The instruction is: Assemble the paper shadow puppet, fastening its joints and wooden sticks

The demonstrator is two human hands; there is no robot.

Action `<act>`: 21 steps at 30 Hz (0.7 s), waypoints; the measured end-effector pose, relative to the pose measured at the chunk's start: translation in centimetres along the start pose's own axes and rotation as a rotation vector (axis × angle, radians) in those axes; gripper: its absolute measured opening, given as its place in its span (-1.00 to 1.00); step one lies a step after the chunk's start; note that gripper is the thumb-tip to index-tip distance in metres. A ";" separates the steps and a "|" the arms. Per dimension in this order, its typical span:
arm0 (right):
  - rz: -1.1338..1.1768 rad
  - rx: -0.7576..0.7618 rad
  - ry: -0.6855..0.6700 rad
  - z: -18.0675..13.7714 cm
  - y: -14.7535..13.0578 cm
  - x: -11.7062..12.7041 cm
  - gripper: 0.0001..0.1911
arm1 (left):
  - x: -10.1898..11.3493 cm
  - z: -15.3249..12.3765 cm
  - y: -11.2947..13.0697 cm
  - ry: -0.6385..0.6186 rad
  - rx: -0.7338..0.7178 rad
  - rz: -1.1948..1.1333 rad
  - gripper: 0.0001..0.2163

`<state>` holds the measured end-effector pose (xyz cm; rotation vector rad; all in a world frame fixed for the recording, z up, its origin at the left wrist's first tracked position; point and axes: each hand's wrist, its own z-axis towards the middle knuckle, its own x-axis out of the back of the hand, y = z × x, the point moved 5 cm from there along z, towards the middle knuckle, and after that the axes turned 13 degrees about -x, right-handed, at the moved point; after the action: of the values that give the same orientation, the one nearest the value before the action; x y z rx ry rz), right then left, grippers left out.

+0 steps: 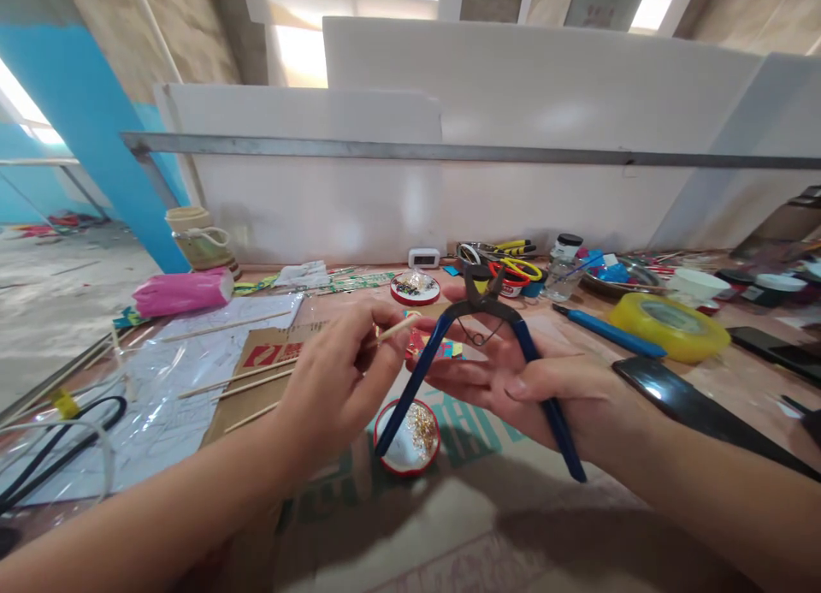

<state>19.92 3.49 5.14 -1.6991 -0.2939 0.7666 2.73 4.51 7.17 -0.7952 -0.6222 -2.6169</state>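
Note:
My left hand (343, 370) is closed, pinching a thin pale wooden stick (396, 329) between thumb and fingers, its end pointing toward my right hand. A pair of pliers (420, 375) with long blue handles and a wire spring lies across my right hand (545, 383). The thumb bears on the right handle, and the jaws are spread and point away from me. Fingers of the right hand stretch out behind the pliers, near the stick's end. Below the left handle sits a small red-rimmed white dish (389, 456) with gold bits in it.
More thin sticks (256, 375) lie at left on cardboard (247, 396) and plastic-covered paper. Another red-rimmed dish (416, 299) stands behind my hands. At right are a blue cutter knife (609, 331), yellow tape (670, 326) and a dark flat tool (699, 413). A white panel (321, 204) borders the back.

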 end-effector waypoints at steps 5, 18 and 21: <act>0.296 -0.097 -0.125 0.7 2.3 -0.4 -0.44 | -2.1 -1.6 0.5 0.015 -0.149 0.023 -0.93; 0.396 -0.099 -0.102 0.1 3.8 -2.1 -0.48 | -2.2 -2.0 1.7 0.043 -0.348 0.141 -0.95; 0.418 -0.100 -0.082 0.1 4.4 -2.2 -0.51 | -2.7 -2.3 1.8 0.026 -0.357 0.139 -0.93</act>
<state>17.27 1.04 1.70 -1.8521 -0.0301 1.1463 4.60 2.37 4.36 -0.8684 -0.0844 -2.6371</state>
